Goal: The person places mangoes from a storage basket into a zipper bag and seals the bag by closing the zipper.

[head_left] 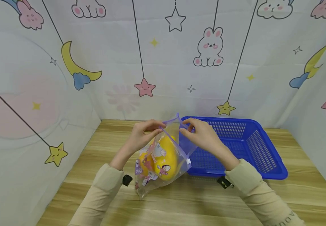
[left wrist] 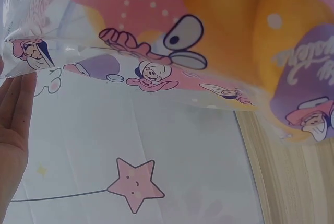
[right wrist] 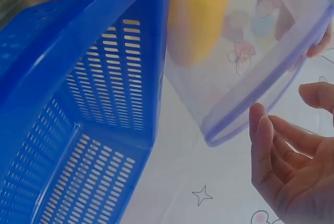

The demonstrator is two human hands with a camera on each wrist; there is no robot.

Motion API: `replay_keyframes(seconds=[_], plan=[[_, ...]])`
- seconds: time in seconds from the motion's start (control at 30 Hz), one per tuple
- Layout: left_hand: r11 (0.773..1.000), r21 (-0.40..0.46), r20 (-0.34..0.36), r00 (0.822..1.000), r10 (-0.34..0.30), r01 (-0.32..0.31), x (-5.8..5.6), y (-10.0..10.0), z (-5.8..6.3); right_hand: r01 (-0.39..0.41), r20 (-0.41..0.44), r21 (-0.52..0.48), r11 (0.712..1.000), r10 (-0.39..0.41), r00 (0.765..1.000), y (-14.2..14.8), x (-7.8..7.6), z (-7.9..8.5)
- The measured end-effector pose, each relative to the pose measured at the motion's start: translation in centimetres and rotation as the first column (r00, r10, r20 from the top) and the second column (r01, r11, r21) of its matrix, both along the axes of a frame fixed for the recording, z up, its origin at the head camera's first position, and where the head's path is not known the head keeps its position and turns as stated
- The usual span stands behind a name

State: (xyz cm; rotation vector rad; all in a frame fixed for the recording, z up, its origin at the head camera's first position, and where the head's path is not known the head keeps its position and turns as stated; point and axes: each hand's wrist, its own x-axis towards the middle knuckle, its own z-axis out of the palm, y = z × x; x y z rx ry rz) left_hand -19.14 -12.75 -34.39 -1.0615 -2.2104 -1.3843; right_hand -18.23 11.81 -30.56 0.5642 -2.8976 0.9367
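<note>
The work with the bag seems to me about halfway. What is done: a yellow thing is inside, and the mouth of the bag stands open between two hands. What is not done: the mouth is not closed, and the white slider sits at its end nearer to the front edge of the bench.

The left hand pinches the purple edge between thumb and fingers. The right hand has its fingertips at the other side of the mouth; in the right wrist view its thumb is apart from the fingers, so it seems to touch the edge rather than grip it.

The bag is over the left half of the bench, just beside the left edge of the blue basket, which is near the back edge. One bottom corner of the bag points to the front edge; I cannot tell if the bottom carries weight on the bench.

The bag is clear plastic, with pink and purple cartoon shells. The yellow thing is smooth and rounded; whether it is one piece or several, I cannot tell.
</note>
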Motion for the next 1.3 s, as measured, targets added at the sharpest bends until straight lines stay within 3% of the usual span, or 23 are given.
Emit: replay_keyframes(seconds=[0.33,0.63,0.87,1.07,1.3], plan=[[1.0,0.004,-0.012,1.0,-0.003,0.003,-0.1,0.0,-0.1,-0.062,-0.103,-0.011,0.998,0.06,0.993,1.0,-0.7,1.6],[1.0,0.002,-0.027,1.0,0.0,0.0,-0.1,-0.1,0.0,-0.222,-0.193,0.029,0.975,0.224,0.955,1.7,-1.9,2.6],[1.0,-0.009,-0.019,1.0,0.003,-0.004,-0.1,-0.2,-0.1,-0.26,-0.205,0.082,0.962,0.271,0.94,1.6,-2.7,2.8],[1.0,-0.01,-0.007,1.0,-0.001,0.001,0.1,-0.3,-0.1,-0.319,-0.243,0.195,0.927,0.361,0.9,1.3,-3.7,2.8],[1.0,-0.014,-0.011,1.0,0.002,-0.002,0.1,-0.4,0.0,-0.365,-0.282,0.262,0.893,0.433,0.856,0.9,-5.1,2.3]])
